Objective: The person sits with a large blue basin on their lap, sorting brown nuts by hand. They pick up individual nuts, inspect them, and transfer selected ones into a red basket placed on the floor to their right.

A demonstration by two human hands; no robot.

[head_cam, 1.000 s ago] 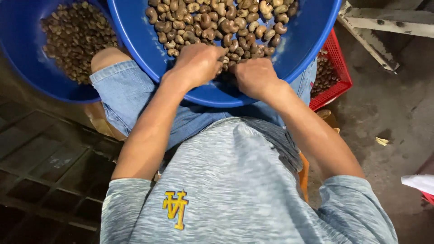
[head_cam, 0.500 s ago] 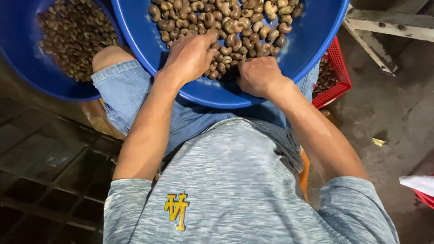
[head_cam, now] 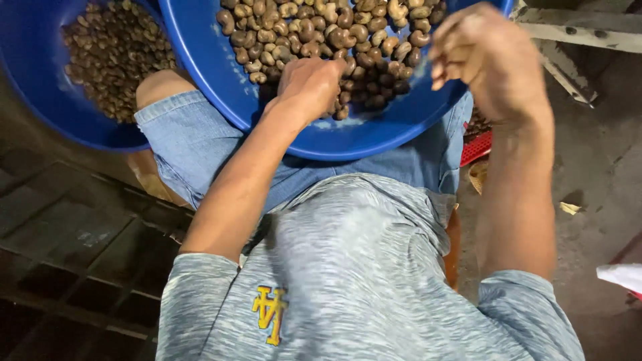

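Note:
A large blue basin point(head_cam: 221, 93) rests on my lap, holding a heap of tan and brown nuts point(head_cam: 334, 30). My left hand point(head_cam: 307, 83) lies knuckles up on the nuts near the basin's front edge, its fingertips buried among them. My right hand point(head_cam: 491, 63) is raised over the basin's right rim, blurred, with its fingers curled. Whether it holds a nut does not show.
A second blue basin point(head_cam: 33, 100) with darker nuts point(head_cam: 114, 53) stands at the left by my knee. A red crate point(head_cam: 476, 147) peeks out under the right rim. A pale wooden plank point(head_cam: 582, 27) lies at the top right, and a dark floor grate point(head_cam: 67, 254) at the lower left.
My right hand has lifted out of the nuts and swung up to the right rim. My left hand has stayed among the nuts near the front edge.

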